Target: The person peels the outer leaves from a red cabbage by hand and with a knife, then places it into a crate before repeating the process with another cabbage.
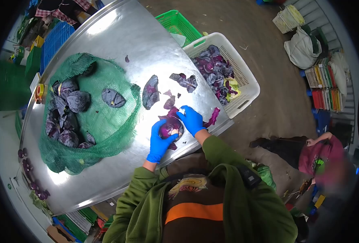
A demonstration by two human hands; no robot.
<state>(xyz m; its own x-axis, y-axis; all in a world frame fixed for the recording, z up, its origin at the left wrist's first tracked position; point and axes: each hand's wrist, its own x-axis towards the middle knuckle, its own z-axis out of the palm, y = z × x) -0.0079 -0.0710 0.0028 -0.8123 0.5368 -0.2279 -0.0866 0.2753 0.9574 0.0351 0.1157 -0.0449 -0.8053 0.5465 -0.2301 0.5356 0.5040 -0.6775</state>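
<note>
My left hand (160, 141), in a blue glove, is wrapped round a red cabbage (172, 128) near the table's front edge. Also gloved in blue, my right hand (191, 120) is closed at the top of that cabbage, its fingertips on a purple cabbage leaf (173, 112) with a pale part showing. Loose dark outer leaves (150, 92) lie beyond my hands, and a curled purple leaf (212, 117) is to the right. On the left, a green mesh sack (110, 117) lies spread with several red cabbages (78, 101) on and inside it.
A white crate (250, 87) full of stripped leaves stands beyond the metal table's (143, 44) right edge, beside a green crate (175, 24). A tape roll (39, 93) sits at the left rim. Another person (321, 156) stands on the right.
</note>
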